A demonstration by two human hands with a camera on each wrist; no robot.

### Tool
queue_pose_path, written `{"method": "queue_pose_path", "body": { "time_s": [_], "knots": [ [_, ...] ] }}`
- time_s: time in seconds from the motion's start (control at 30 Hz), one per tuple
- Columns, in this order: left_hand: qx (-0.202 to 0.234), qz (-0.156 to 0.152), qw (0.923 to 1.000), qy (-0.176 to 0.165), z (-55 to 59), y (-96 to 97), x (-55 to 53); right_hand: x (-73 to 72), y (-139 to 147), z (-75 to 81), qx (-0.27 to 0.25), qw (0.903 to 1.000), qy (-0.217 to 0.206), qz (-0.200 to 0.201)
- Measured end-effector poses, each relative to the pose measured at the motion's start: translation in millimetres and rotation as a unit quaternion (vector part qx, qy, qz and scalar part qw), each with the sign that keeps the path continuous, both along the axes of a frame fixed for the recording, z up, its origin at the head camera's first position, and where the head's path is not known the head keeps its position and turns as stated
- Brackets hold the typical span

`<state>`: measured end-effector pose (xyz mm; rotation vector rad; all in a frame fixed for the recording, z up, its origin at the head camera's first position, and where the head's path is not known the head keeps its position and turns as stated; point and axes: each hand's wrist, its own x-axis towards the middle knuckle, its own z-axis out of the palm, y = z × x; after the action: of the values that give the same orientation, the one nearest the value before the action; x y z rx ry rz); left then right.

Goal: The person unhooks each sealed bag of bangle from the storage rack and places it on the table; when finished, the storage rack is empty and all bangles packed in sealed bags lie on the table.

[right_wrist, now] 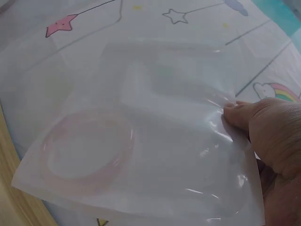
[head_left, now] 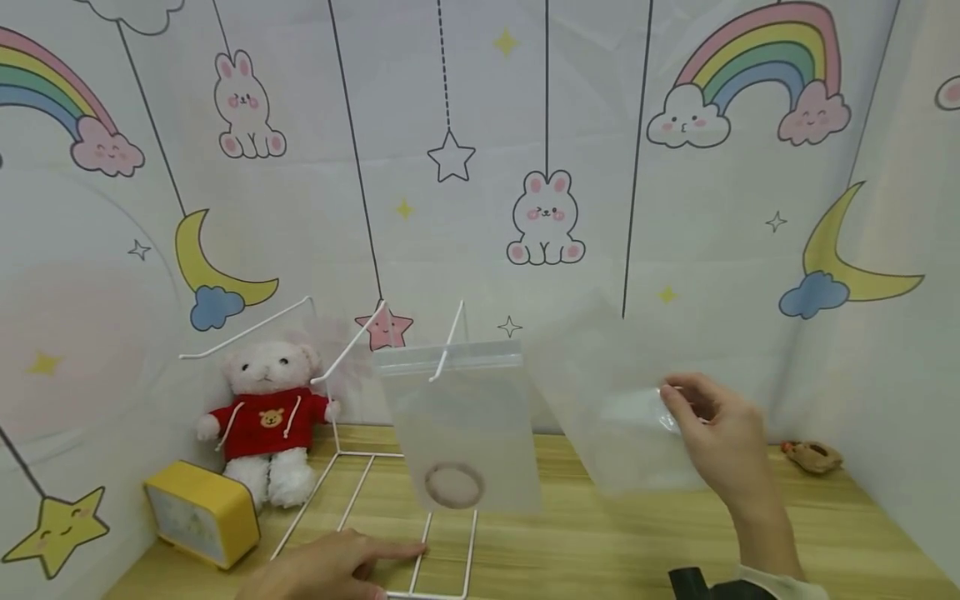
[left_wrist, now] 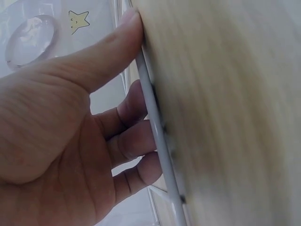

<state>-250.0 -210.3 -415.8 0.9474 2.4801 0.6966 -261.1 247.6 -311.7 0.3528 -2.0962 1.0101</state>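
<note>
Pinching a filmy bag (head_left: 615, 408) (pinkish ring (right_wrist: 123, 146) inside), right fingers (head_left: 678, 407) crease it; left fingers (head_left: 393, 550) hold the wire rack (left_wrist: 162, 146).

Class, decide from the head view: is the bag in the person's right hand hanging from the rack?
No, the right hand pinches that bag near its edge, clear of the white wire rack.

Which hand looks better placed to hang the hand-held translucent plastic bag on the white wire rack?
The right hand, most likely: it pinches that translucent plastic bag by its edge, raised. The left hand is low, touching the base of the white wire rack, and holds no bag.
</note>
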Motion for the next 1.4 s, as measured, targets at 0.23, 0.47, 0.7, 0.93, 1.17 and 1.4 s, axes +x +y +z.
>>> {"method": "queue_pose_path", "body": {
  "time_s": [0.23, 0.47, 0.7, 0.93, 1.17, 1.4],
  "knots": [
    [0.005, -0.01, 0.9999, -0.006, -3.9, 1.0, -0.1, -9.7, -19, -12.2, 0.008, 0.9989, -0.016, 0.042],
    [0.007, -0.006, 0.9999, -0.01, -7.3, 1.6, 0.6, -17.9, -27, -23.7, 0.014, 0.9975, -0.052, 0.047],
    [0.0, -0.005, 0.9999, 0.01, -7.0, 2.8, 3.4, -25.2, -29, -32.4, 0.014, 0.9937, -0.104, 0.038],
    [-0.001, -0.017, 0.9998, 0.013, -6.6, 3.7, 4.1, -30.7, -25, -41.5, 0.014, 0.9903, -0.138, 0.009],
    [-0.015, -0.009, 0.9997, 0.019, -7.1, 2.8, 5.3, -33.4, -26, -46.4, 0.026, 0.9844, -0.172, -0.023],
    [-0.041, -0.005, 0.9964, 0.074, -2.6, 1.8, -1.3, -40.3, -36, -48.8, 0.036, 0.9764, -0.212, -0.015]
  ]
}}
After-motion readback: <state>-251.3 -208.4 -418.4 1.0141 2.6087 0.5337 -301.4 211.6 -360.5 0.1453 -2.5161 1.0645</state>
